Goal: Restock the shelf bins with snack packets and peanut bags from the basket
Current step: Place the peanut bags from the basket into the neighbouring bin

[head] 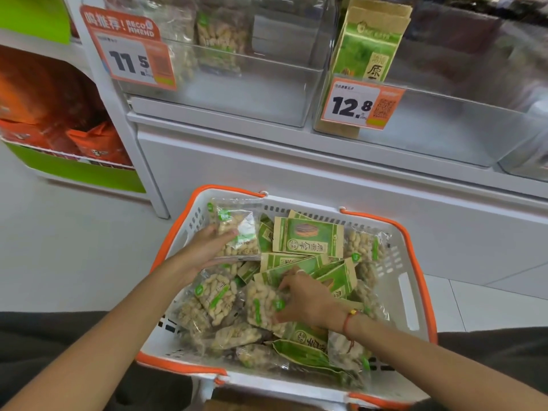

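Here, the left hand (207, 247) grips one peanut bag (237, 232) while the right hand (299, 298) pinches another (264, 307); slick film may slip back into the basket (412, 292).

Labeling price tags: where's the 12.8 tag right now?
Head view, upper right: the 12.8 tag hangs on the front of the right clear bin, just below the upright green packet, above the basket.

An orange-framed price card reading 11.5 (130, 59) hangs at the left shelf edge, another reading 12.8 (360, 105) further right. Orange packets (98, 143) fill a green display stand (74, 170) on the pale tiled floor (74, 247).
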Available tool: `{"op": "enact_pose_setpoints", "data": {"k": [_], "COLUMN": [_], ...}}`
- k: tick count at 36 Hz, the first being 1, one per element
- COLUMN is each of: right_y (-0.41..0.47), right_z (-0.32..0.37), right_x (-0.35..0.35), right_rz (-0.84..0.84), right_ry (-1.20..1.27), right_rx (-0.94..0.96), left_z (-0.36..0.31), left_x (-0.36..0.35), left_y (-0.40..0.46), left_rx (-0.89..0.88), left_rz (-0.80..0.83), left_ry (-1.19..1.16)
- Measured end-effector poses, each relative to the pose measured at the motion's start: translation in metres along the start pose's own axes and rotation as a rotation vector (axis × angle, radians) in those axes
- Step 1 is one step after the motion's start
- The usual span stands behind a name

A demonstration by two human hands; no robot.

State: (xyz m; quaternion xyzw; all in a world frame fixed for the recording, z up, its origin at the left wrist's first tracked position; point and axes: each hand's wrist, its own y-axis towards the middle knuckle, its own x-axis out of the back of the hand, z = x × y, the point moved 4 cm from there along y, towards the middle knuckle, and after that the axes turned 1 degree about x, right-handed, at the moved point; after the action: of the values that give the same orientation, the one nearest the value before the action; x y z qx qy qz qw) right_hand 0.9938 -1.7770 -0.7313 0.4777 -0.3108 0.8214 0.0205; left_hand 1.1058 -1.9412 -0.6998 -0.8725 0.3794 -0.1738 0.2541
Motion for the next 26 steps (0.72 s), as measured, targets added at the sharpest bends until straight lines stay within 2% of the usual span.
{"op": "enact_pose_setpoints", "data": {"k": [4, 7, 9, 11, 13, 17, 22, 26], "right_y": [0.004, -0.004, -0.011, -0.013, -0.011, -0.009, -0.009, -0.012], "right_z": [0.003, 0.007, 0.012, 0.016, 0.019, 0.021, 0.020, 0.022], "right_x": [0.034, 0.076, 0.098, 0.113, 0.122, 0.133, 0.134, 0.139], "right_rz": [0.106, 0.238, 0.264, 0.200, 0.061, -0.163, -0.223, -0.342], "right_ry": [0.095, 0.136, 0.234, 0.342, 0.374, 0.388, 0.409, 0.505], "right_rx": [0.052, 0.118, 0.144, 0.133, 0.143, 0.172, 0.197, 0.224], "left_z": [-0.001, -0.007, -0.013, -0.018, -0.023, -0.033, -0.038, -0.042], "left_x": [0.004, 0.003, -0.002, -0.011, -0.022, -0.030, -0.028, -0.030], "left_y": [-0.002, -0.003, -0.006, -0.010, -0.015, -0.023, -0.031, -0.031], "left_rx": [-0.015, -0.045, -0.071, -0.094, -0.107, -0.095, -0.111, -0.157], "left_rz": [0.092, 0.099, 0.140, 0.222, 0.284, 0.328, 0.427, 0.396], "left_ry": [0.055, 0.179, 0.286, 0.365, 0.402, 0.382, 0.421, 0.395]}}
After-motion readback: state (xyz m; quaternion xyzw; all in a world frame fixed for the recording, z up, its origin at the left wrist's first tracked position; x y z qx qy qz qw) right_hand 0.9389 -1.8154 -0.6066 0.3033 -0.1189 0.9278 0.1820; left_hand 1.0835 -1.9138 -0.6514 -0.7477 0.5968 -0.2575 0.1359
